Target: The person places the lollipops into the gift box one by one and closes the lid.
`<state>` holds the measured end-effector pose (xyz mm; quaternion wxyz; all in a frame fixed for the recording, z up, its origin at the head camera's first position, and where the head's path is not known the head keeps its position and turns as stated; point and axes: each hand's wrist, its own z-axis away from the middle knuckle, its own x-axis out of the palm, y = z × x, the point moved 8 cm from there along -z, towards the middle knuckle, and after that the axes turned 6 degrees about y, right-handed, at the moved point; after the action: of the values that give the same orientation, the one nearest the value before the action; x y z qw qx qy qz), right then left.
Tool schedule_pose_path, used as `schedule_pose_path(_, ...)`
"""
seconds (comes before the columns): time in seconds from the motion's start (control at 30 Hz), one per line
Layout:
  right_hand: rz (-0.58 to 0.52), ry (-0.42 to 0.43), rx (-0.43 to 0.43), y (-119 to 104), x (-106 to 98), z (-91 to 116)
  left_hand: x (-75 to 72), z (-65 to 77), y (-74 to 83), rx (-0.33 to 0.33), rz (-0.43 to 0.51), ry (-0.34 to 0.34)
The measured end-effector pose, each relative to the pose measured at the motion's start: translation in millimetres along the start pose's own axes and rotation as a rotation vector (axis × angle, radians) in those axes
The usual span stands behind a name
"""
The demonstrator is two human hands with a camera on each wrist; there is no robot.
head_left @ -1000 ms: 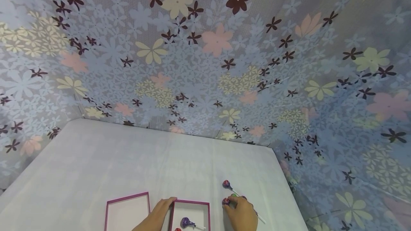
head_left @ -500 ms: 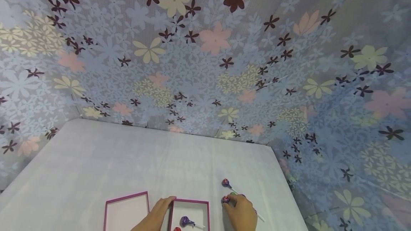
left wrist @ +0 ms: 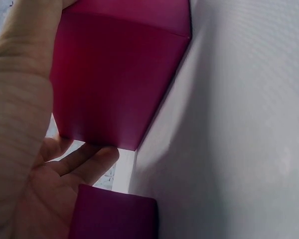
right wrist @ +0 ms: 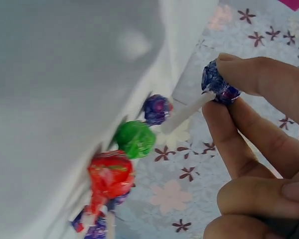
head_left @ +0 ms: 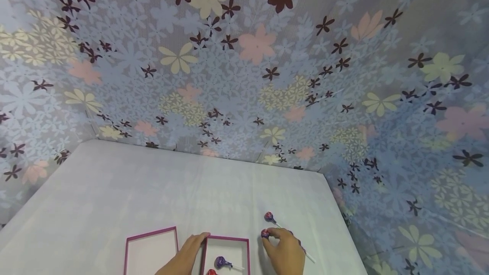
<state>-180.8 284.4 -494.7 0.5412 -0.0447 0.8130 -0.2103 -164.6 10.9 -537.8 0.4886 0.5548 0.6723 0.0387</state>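
Note:
My right hand (head_left: 285, 251) pinches a lollipop (right wrist: 215, 82) in a dark blue and purple wrapper between thumb and fingers, its white stick pointing away from the palm. In the head view the candy end (head_left: 265, 233) shows at the fingertips. Beside that hand lie several more lollipops, among them a green one (right wrist: 135, 139) and a red one (right wrist: 111, 175). My left hand (head_left: 185, 254) holds the magenta-edged box (left wrist: 109, 79), fingers round its far corner and thumb at its upper edge. Inside the box are a purple lollipop (head_left: 220, 262) and a red one (head_left: 212, 272).
Left of my left hand stands a second magenta-edged tray (head_left: 151, 235), white inside, partly cut off by the frame. The white table (head_left: 153, 181) ends at a flower-patterned cloth (head_left: 229, 75) at the back and sides. One lollipop (head_left: 269, 216) lies beyond my right hand.
My right hand has shifted slightly up and left with the pinched lollipop, whose candy end has turned. The green lollipop is now hidden in the head view. My left hand stays on the box.

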Motion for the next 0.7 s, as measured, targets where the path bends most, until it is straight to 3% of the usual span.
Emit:
schedule_pose_path(0.23, -0.005, 0.026, -0.079, -13.5, -4.8, 2.0, 2.6, 0.2, -1.1, -0.086, 0.011, -0.057)
schedule_pose_path(0.7, -0.045, 0.037, -0.182, -40.3, -14.5, 8.4, 2.7, 0.3, -3.3, -0.054, 0.008, -0.037)
